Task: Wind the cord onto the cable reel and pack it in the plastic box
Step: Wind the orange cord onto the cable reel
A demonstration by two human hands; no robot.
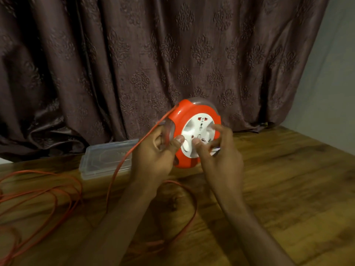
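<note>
two hands on cable reel (194, 131), lifted off wooden table (288, 189): left hand (155, 160) gripping rim, right hand (219, 150) pinching white middle. orange cord (119, 166) looped left of reel, clear plastic box (103, 160) just left.

Wooden table (288, 189) with loose cord and a clear box

The brown, wood-grained table runs back to a dark patterned curtain (134, 54). An orange cord (55, 191) lies in loose loops across its left and near side. A clear plastic box (103, 160), lid on, sits flat near the far edge, just before the curtain.
</note>
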